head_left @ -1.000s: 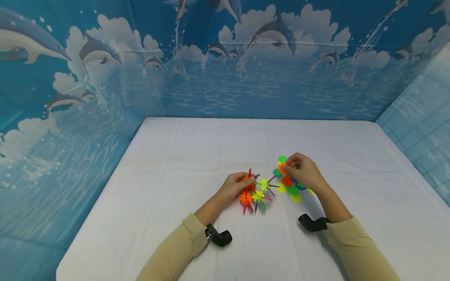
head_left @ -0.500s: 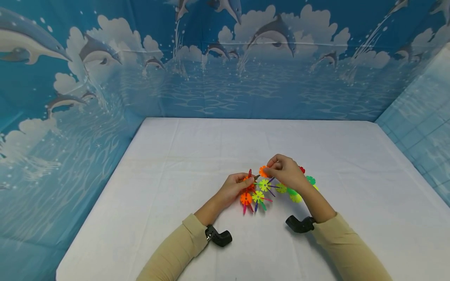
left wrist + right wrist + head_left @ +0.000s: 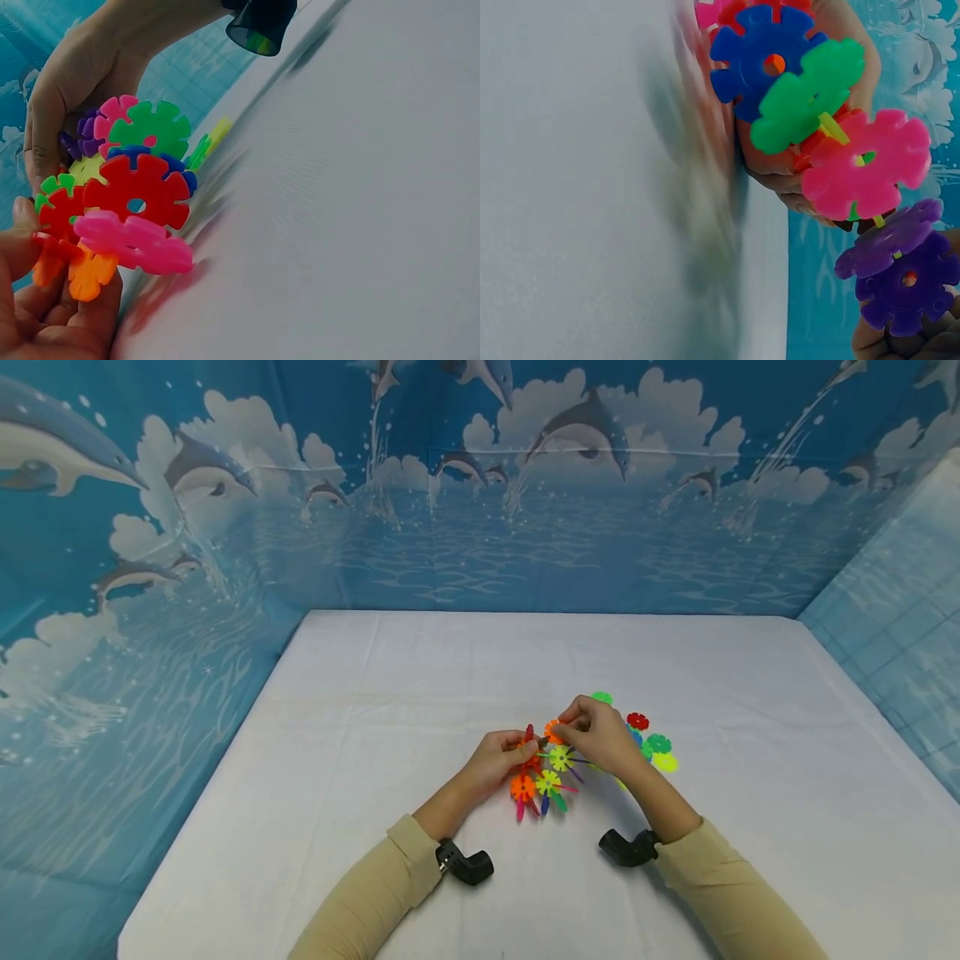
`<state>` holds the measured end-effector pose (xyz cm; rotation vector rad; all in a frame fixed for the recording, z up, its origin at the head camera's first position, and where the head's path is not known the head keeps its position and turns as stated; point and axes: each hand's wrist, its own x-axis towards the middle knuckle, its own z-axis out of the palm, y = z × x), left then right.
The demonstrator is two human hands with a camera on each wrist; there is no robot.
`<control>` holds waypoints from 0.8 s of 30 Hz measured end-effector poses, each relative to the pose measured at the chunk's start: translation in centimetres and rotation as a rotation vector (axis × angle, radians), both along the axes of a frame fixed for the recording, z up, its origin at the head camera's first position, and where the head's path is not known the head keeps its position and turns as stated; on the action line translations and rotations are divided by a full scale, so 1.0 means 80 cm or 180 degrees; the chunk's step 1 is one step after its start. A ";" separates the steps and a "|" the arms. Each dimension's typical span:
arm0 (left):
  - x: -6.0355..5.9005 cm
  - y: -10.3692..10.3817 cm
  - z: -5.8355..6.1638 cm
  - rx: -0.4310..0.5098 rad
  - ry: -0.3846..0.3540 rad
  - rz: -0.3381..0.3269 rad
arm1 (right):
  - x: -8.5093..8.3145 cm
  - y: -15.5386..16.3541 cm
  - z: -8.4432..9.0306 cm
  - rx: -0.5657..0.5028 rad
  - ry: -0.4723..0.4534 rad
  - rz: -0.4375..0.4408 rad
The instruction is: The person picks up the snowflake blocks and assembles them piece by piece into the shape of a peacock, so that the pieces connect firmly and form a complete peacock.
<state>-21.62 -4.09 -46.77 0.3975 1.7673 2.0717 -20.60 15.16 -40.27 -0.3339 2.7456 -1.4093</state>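
Observation:
A cluster of interlocked plastic snowflake discs (image 3: 543, 775) stands on the white table (image 3: 375, 710); orange, yellow-green, pink and purple discs show. My left hand (image 3: 504, 758) grips its left side, seen close as red, pink and orange discs (image 3: 127, 217). My right hand (image 3: 592, 731) pinches a single orange disc (image 3: 553, 730) against the cluster's top. In the right wrist view the cluster (image 3: 817, 135) fills the frame with blue, green, pink and purple discs.
Several loose discs (image 3: 651, 743), green, red and yellow, lie on the table just right of my right hand. Black wrist camera mounts (image 3: 465, 864) sit near the front. Dolphin-print backdrop walls (image 3: 480, 485) enclose the table on three sides.
My right hand lifted an orange disc from the loose pile and carried it left to the cluster. The left hand and cluster stayed where they were.

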 end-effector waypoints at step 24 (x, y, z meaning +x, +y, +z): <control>0.003 0.002 0.000 -0.0016 -0.0003 -0.0179 | 0.008 0.014 -0.013 -0.0392 -0.0122 0.0001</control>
